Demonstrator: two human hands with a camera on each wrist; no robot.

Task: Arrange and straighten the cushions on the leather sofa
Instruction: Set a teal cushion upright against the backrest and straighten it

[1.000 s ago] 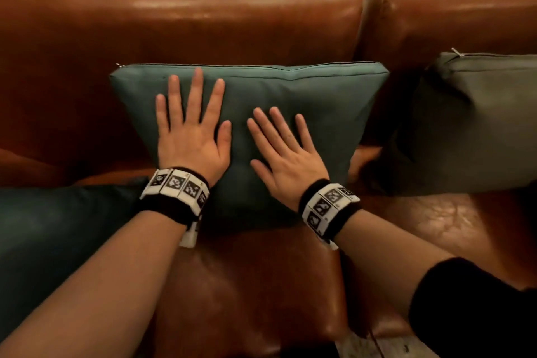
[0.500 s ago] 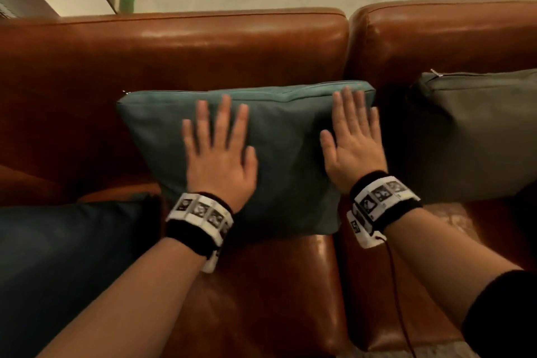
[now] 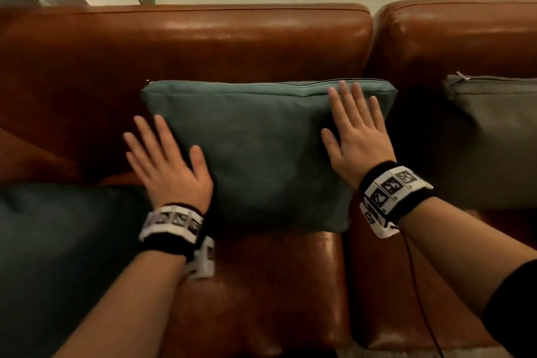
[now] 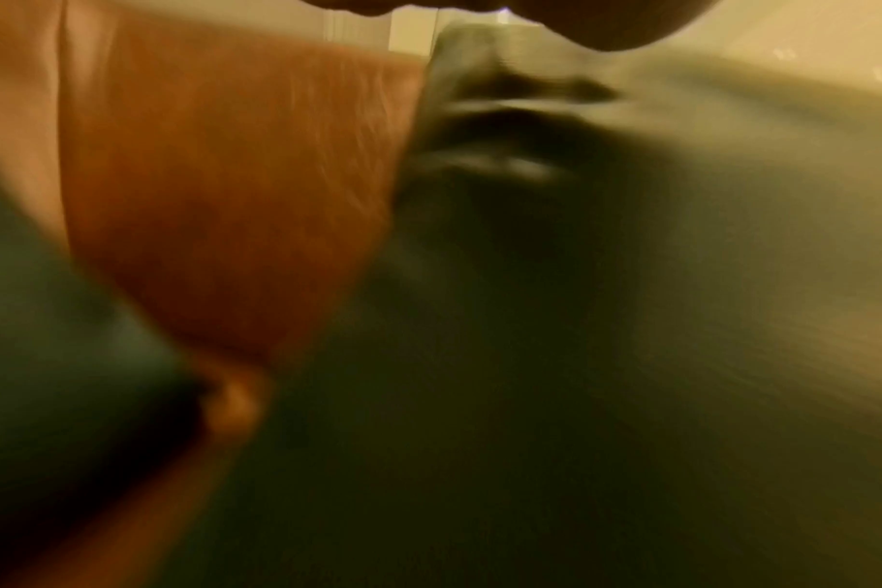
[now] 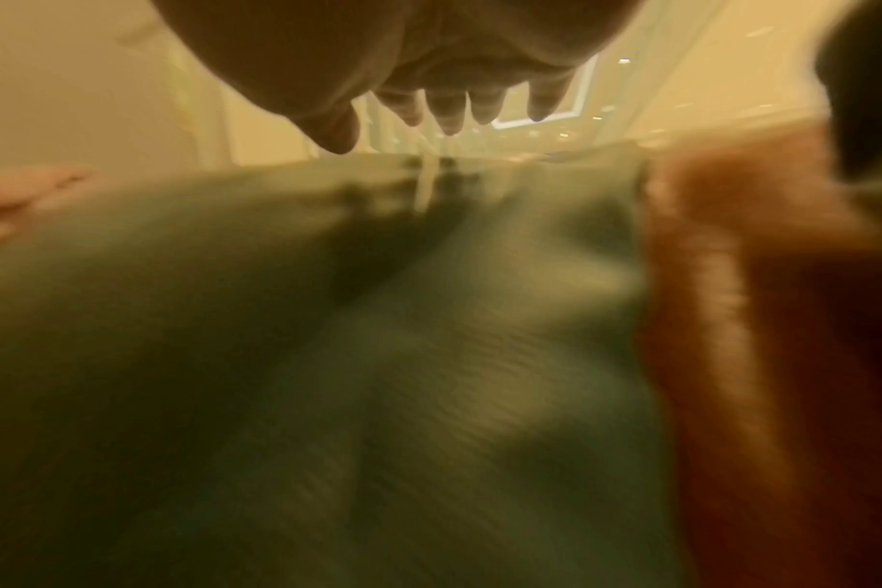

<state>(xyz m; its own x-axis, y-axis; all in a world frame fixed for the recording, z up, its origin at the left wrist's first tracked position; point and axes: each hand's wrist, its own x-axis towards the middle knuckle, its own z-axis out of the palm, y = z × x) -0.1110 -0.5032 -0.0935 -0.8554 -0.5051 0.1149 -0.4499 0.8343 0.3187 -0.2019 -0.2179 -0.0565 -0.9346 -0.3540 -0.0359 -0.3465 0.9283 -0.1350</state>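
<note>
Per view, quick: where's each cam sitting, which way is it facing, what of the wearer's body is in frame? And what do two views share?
Head: on the person's head, looking forward and down at the brown leather sofa and the teal fabric cushion; both forearms, left hand and right hand show.
Left wrist: under the left wrist, facing along the hand; blurred cushion and leather; only the palm's edge shows.
Right wrist: under the right wrist, facing along the fingers; blurred.
Shared: head and right wrist both show the teal fabric cushion and the right hand, open.
</note>
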